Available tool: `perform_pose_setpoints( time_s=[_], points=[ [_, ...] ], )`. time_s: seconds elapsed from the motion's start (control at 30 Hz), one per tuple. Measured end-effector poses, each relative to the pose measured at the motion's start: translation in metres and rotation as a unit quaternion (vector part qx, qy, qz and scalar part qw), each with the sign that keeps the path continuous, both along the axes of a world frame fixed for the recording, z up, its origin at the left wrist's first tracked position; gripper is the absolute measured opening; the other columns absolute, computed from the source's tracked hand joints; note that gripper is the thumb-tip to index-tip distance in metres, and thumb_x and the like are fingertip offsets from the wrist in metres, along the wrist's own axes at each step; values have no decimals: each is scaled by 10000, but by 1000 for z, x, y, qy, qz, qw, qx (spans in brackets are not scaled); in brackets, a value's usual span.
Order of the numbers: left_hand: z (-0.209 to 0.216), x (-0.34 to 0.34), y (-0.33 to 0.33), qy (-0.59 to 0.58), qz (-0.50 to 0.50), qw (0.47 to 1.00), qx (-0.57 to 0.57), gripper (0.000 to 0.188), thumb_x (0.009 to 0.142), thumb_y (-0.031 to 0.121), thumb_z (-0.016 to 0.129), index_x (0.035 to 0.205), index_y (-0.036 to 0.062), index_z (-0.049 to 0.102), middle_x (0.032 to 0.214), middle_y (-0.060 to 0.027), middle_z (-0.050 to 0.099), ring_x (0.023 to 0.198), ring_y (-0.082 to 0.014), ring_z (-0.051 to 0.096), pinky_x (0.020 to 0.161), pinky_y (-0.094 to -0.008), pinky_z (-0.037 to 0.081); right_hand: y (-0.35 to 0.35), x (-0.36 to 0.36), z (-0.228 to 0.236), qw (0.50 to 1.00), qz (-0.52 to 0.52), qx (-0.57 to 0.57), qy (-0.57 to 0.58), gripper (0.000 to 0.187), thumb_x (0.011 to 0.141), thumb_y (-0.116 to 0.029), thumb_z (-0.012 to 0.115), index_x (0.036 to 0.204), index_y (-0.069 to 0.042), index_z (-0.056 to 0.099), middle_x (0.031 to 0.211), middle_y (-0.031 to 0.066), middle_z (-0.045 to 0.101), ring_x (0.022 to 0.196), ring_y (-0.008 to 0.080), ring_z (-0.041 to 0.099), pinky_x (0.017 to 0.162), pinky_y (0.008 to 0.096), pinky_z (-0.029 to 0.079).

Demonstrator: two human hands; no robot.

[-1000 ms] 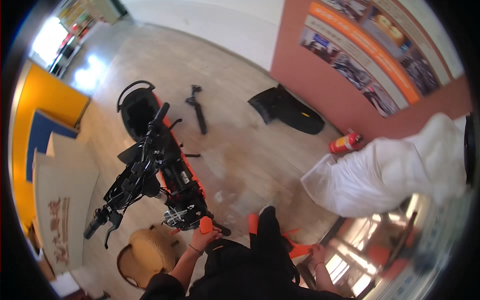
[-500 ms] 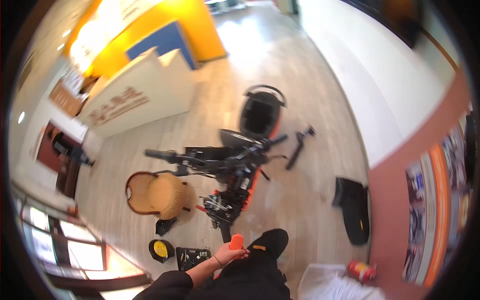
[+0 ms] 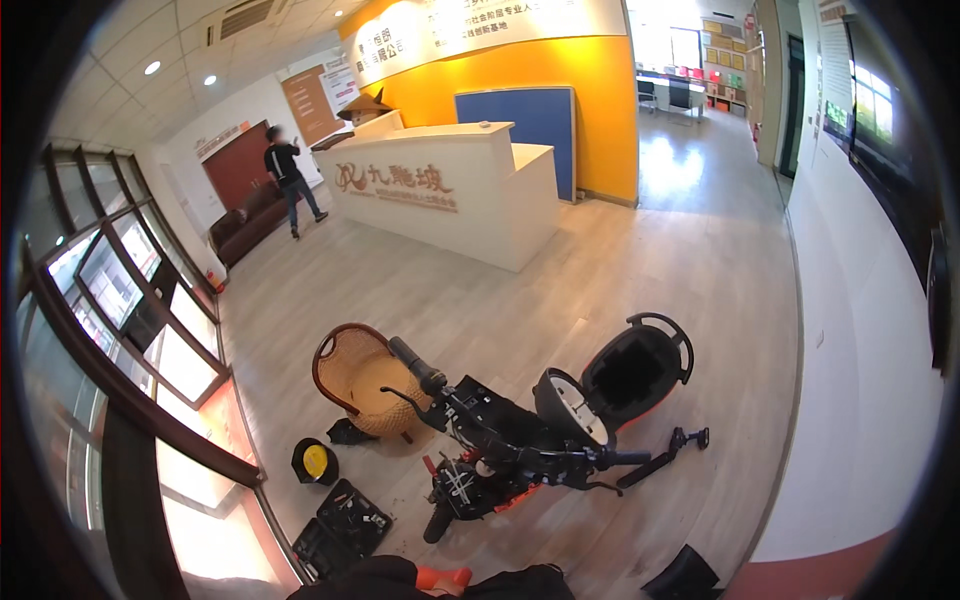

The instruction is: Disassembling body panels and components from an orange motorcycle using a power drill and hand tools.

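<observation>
Orange handle sits at the bottom edge, partly hidden by the person's dark clothing; only a sliver of hand meets it there, and its finger state and side cannot be determined. Directly ahead lies the stripped scooter on the wood floor, with the open tool case to its left.

The room is bright and evenly lit, with daylight from the windows along the left and recessed ceiling lights above. Glare whitens the far corridor floor and the lit wall sign. Shadows under the dismantled scooter are soft. Fisheye distortion bends straight edges, and a dark vignette rings the rim. The centre is sharp; the edges soften.
</observation>
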State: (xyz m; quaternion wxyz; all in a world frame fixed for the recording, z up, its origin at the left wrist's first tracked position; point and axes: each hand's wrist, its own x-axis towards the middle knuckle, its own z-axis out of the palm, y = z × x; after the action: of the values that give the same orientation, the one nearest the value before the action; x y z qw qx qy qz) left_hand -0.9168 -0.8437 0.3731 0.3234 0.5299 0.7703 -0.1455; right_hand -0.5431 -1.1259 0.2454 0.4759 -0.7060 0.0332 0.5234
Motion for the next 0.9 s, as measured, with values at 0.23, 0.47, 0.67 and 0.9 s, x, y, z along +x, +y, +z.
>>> perform_pose_setpoints(
  time_s=[0.23,0.47,0.67,0.9],
  points=[
    [-44,25,-45,164,-105,981,-12,491,682,483,587,945,75,656,928,-110,654,907,-246,622,786,-450,454,-117,8,79,963,-201,-162,81,404,890,-362,508,1218,-126,490,1001,141,575,911,232,525,821,432,401],
    [107,234,-14,-371,65,924,-62,148,769,84,636,863,-2,561,717,-65,585,608,-177,606,575,-285,507,-67,154,134,970,-220,-48,-97,145,887,-116,496,996,-26,530,788,83,614,673,141,587,619,257,477],
    [144,363,-17,-453,76,878,-134,124,795,48,624,875,-32,572,801,-87,592,678,-174,607,640,-280,525,-55,248,143,974,-207,-46,-76,129,884,-90,505,974,-9,547,795,60,612,673,100,549,624,218,451],
    [162,477,-7,-513,101,826,-210,113,824,71,595,879,-26,573,912,-127,595,714,-162,573,637,-280,478,1,312,173,990,-129,-15,-48,173,880,-81,480,993,25,556,809,90,650,694,120,598,659,235,484]
  ],
)
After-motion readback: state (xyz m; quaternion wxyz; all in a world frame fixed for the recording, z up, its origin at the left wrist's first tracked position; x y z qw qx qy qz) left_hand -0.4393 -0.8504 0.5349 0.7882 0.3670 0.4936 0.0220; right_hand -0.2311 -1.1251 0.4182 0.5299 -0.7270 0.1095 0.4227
